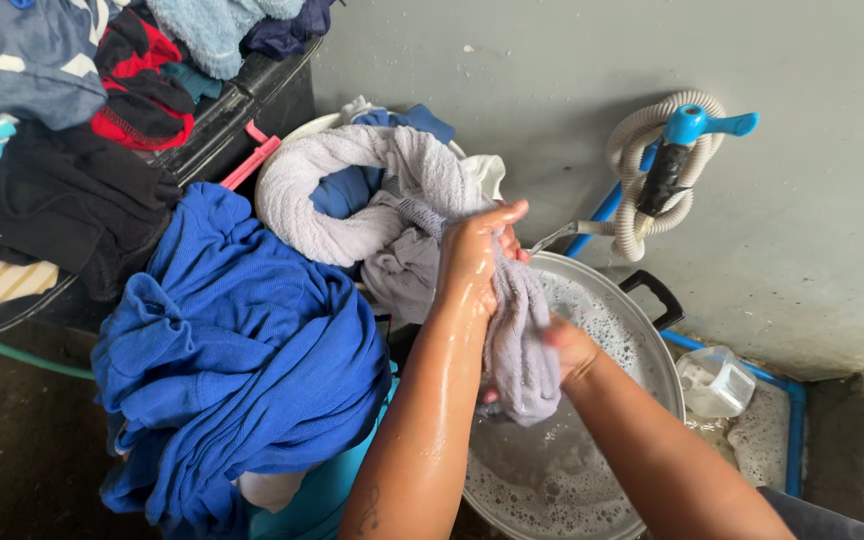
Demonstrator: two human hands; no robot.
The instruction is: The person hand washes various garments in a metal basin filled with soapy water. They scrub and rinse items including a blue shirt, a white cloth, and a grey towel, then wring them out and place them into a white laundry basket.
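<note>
Cloth axis: grey towel (517, 345) hangs far-to-near over soapy basin (652, 345).
Left hand (472, 255): clenched on far end.
Right hand (570, 347): clenched nearer, lower.

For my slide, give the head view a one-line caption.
Two wet hands, left and right, wring a grey cloth over a metal basin of soapy water beside heaped blue laundry.

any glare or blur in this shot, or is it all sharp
Head view: soft, even daylight, no hard shadows. Wet shine glints on the left hand and its forearm. The right hand is motion-blurred where it grips the grey cloth. The suds in the metal basin and the blue garments look sharp.
</note>
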